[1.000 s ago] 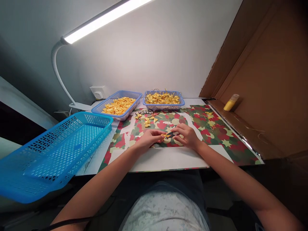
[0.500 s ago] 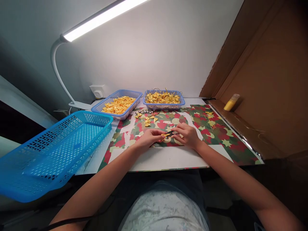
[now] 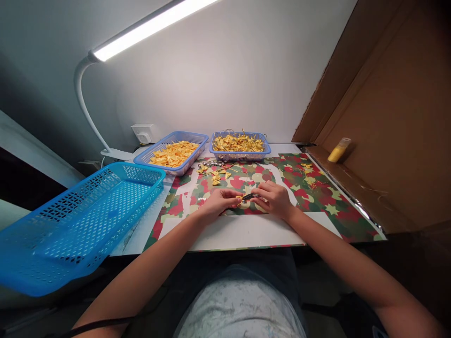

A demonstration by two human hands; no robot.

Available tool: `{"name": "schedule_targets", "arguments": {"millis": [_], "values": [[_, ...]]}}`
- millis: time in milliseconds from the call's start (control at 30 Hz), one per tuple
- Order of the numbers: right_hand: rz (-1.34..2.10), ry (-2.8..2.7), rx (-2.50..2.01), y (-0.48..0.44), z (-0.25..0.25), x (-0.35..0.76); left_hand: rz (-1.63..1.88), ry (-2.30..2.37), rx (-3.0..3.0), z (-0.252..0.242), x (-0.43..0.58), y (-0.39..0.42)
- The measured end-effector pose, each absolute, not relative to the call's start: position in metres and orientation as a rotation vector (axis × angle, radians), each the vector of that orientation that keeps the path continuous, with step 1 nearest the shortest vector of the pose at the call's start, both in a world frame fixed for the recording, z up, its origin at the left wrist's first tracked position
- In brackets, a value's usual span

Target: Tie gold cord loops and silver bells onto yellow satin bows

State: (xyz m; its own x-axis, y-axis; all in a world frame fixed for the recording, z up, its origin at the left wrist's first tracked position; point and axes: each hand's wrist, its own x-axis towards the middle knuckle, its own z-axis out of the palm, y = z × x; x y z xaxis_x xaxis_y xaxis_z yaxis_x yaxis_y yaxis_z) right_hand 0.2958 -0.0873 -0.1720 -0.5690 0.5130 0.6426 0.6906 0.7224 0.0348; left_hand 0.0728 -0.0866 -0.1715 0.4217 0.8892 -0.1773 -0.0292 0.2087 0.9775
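My left hand [image 3: 222,203] pinches a small yellow ribbon bow [image 3: 239,201] between thumb and fingertips, low over the mat. In my right hand [image 3: 274,199] is a small dark snips-like tool [image 3: 248,196], its narrow end pointing left and meeting the bow. Fingers partly cover both pieces, so the exact contact is hidden. Beyond my hands, several loose yellow bows [image 3: 216,178] lie beside a cluster of small silver bells [image 3: 215,164].
A blue-violet basket [image 3: 192,165] holds yellow bows; another basket [image 3: 241,155] holds bows with strings. A bright blue basket [image 3: 105,206] juts over the left edge. Yellow scraps [image 3: 310,180] lie right on the camouflage mat [image 3: 329,209]. A tube [image 3: 338,149] stands by cardboard; a lamp [image 3: 141,35] hangs above.
The dark tool looks narrower and tilted a little differently against the bow. Both hands stay in nearly the same place; the baskets and loose bows have not moved.
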Motion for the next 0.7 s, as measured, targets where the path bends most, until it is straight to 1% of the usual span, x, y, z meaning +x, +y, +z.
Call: {"name": "schedule_targets", "arguments": {"millis": [267, 500, 700], "values": [[-0.303, -2.265, -0.970, -0.088, -0.173, 0.296, 0.794, 0.938, 1.166, -0.175, 0.073, -0.085], [-0.180, -2.071, -1.271, -0.067, -0.181, 0.312, 0.798, 0.970, 1.164, -0.175, 0.072, -0.085], [-0.149, -2.034, -1.465, -0.054, -0.190, 0.322, 0.805, 0.998, 1.139, -0.170, 0.074, -0.088]]}}
